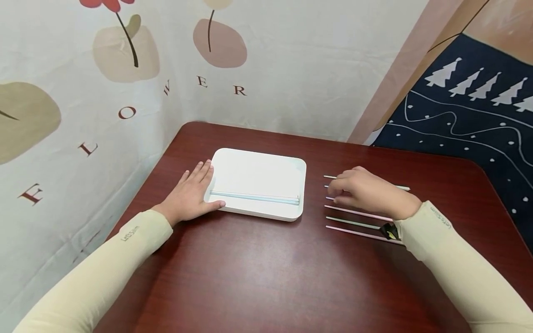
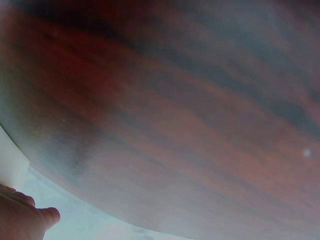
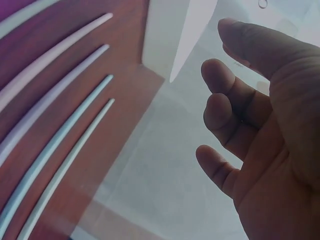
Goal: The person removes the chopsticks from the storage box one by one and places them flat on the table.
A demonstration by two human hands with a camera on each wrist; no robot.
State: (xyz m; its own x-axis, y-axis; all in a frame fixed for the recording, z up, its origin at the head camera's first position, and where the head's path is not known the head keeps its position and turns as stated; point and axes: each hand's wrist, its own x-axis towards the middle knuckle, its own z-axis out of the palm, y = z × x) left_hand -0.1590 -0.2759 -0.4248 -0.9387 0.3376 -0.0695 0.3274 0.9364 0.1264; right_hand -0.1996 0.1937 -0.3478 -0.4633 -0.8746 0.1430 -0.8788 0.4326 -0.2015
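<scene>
My left hand (image 1: 189, 196) lies against the left side of a white rectangular tray (image 1: 256, 171), fingers straight and thumb over its near-left rim. Several thin pale sticks (image 1: 266, 199) lie side by side along the tray's near side. To the right, my right hand (image 1: 362, 189) hovers over a spaced row of pastel sticks, among them a pink stick (image 1: 354, 212) and a green stick (image 1: 351, 222). Its fingers are loosely bent with nothing between them in the right wrist view, where a light-blue stick (image 3: 76, 112) lies to the left. The hand hides parts of the farther sticks in the head view.
Everything sits on a dark red wooden table (image 1: 250, 268). Printed white cloth (image 1: 291, 92) hangs behind and to the left, and a navy cloth (image 1: 458, 125) with white trees hangs at the right. A small black-and-yellow item (image 1: 389, 231) shows beside the right cuff.
</scene>
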